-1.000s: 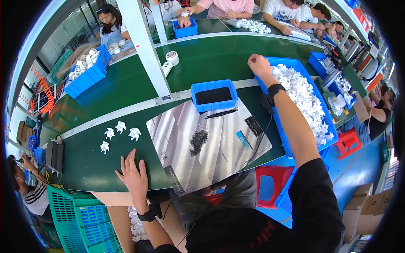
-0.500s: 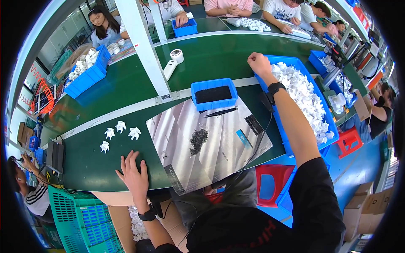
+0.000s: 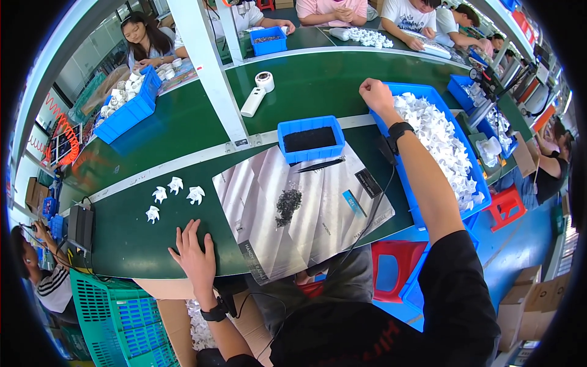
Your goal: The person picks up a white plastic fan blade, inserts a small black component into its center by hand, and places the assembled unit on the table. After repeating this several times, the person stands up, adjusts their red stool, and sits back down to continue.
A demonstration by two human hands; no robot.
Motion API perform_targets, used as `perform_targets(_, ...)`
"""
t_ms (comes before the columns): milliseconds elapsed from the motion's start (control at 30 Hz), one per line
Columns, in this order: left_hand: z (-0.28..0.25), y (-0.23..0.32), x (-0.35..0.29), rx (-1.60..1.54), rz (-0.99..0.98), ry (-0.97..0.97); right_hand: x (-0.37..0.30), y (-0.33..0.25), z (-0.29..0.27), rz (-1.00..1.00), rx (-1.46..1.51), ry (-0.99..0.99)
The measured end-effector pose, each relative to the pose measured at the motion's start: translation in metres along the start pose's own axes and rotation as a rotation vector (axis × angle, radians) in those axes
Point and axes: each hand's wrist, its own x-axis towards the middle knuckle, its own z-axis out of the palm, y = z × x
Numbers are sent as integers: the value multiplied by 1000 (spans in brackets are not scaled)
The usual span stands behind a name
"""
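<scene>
My left hand [image 3: 195,249] lies flat on the green tabletop [image 3: 128,238], fingers spread and holding nothing. Beyond its fingertips sit several small white finned plastic parts [image 3: 195,194]. My right hand [image 3: 375,95] is curled closed by the far left corner of a blue bin [image 3: 422,211]; whatever its fingers hold, if anything, is hidden. White finned parts [image 3: 431,137] heap up in that bin, under my right forearm. Between my arms, a glossy printed sheet [image 3: 257,183] carries a pile of small dark pieces [image 3: 287,207] and black tweezers [image 3: 321,165].
A small blue tray [image 3: 310,156] of black pieces stands at the sheet's far edge. Past a metal upright [image 3: 211,73], a white handheld device [image 3: 257,95] lies on the green belt [image 3: 306,76]. A cable crosses the sheet's right side. Co-workers sit across the belt.
The white device on the belt has shifted slightly right and nearer. A co-worker's hand has left the far blue tray. Both my hands stay in place.
</scene>
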Motion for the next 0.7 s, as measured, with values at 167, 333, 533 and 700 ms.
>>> perform_targets(167, -1, 3, 2, -26, -10, 20, 3, 3, 2, -25, -1, 14)
perform_targets(333, 1, -1, 0, -8, -5, -3, -2, 1, 1, -10, 2, 9)
perform_targets(533, 2, -3, -1, 2, 4, -1, -3, 1, 0, -18, -2, 20)
perform_targets(700, 2, 0, 0, -39, -17, 39, 1, -2, -1, -8, -9, 11)
